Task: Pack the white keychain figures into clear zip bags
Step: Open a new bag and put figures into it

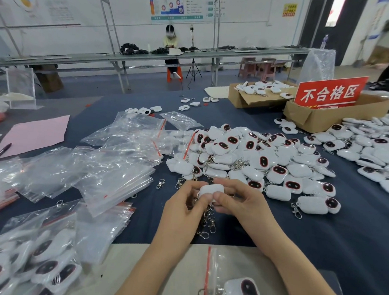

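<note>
White keychain figure [210,190] being gripped in both hands above a dark blue tabletop [318,242].
The left hand [184,205] and right hand [238,205] are curling their fingers round it from either side, thumbs on its near face, its chain and clasps [206,223] dangling below. A heap of figures [255,154] is lying just beyond, empty clear zip bags [112,172] are lying to the left, and one bagged figure [243,291] is resting nearest the camera.
</note>
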